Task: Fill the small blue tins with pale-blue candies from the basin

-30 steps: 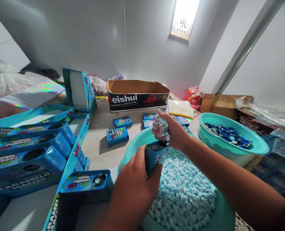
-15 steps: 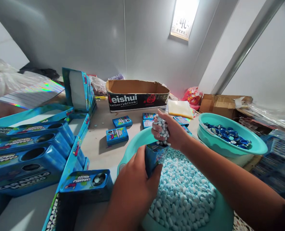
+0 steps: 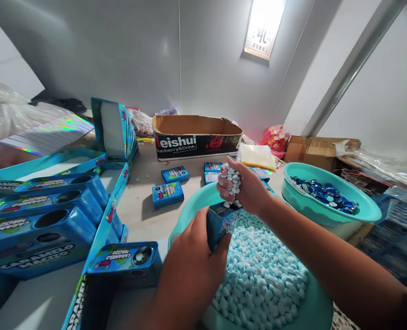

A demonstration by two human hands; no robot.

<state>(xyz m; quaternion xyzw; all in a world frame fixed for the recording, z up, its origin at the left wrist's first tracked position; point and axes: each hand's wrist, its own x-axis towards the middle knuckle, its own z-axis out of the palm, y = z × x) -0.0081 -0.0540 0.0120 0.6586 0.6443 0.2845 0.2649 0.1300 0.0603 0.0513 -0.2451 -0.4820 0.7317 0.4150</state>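
Note:
My left hand [image 3: 189, 261] grips a small blue candy box [image 3: 220, 222], held upright over a teal basin [image 3: 186, 213] full of pale blue and white candies [image 3: 261, 270]. My right hand [image 3: 248, 188] is closed on a fistful of those candies [image 3: 231, 183] directly above the box's open top, and a few pieces hang at the opening.
A second teal basin [image 3: 327, 211] with dark blue caps stands at the right. Blue display cartons with round-holed boxes [image 3: 48, 220] fill the left. Small blue boxes [image 3: 168, 192] lie on the table before an open cardboard tray [image 3: 196, 135]. Bags and cartons crowd the back right.
My right fist has kept its place over the box and loosened slightly, with candies dropping toward the opening. My left hand and the box have stayed put.

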